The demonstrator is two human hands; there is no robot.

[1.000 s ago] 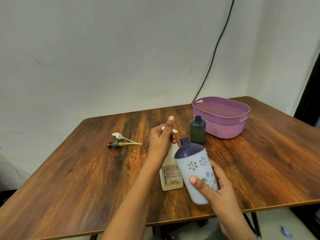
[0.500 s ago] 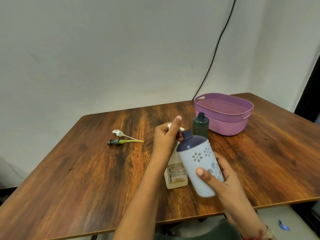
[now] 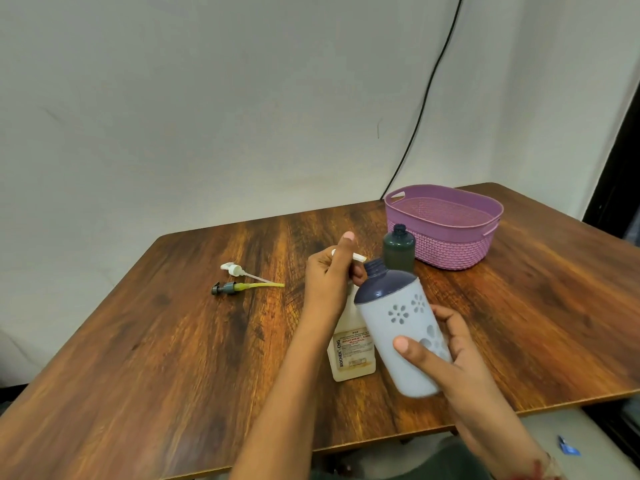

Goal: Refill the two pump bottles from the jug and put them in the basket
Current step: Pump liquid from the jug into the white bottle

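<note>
My right hand (image 3: 446, 355) grips a pale blue bottle (image 3: 403, 336) with a dark top and flower cut-outs, tilted left with its open neck up. My left hand (image 3: 330, 275) holds the white pump top of the labelled cream jug (image 3: 353, 355), which stands on the table just left of the blue bottle. A small dark green bottle (image 3: 398, 249) without a pump stands behind, next to the purple basket (image 3: 446, 244). Two loose pump heads lie to the left: a white one (image 3: 235, 270) and a dark one with a yellow tube (image 3: 242, 287).
The wooden table (image 3: 173, 358) ends close to me along its front edge. A black cable (image 3: 426, 95) runs down the wall behind the basket. A small blue scrap (image 3: 568, 449) lies on the floor at lower right.
The view has shifted a little. The blue bottle stays tilted in my right hand and my left hand keeps its hold on the jug's pump; the bottle's neck sits closer to the pump nozzle.
</note>
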